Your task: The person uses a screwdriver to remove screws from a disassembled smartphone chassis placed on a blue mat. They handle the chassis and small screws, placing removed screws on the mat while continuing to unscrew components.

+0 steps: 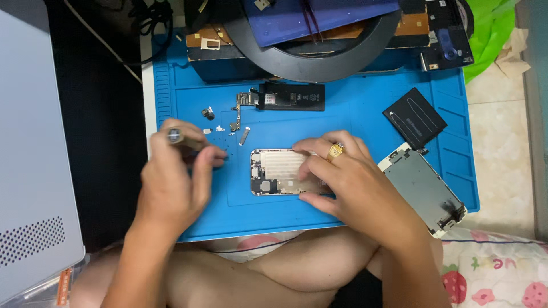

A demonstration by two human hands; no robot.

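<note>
Fingers (319,165) of the right hand (348,182) pressed flat, uncurled, on the opened silver metal phone shell (279,171) beneath them, while the left hand (171,182) pinched a slim metal-tipped screwdriver (182,138) just beside tiny loose screws (220,129), which a careless nudge might have scattered.

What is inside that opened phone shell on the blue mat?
The phone shell shows a pale metal plate and small dark parts at its left end. The right hand covers the rest.
</note>
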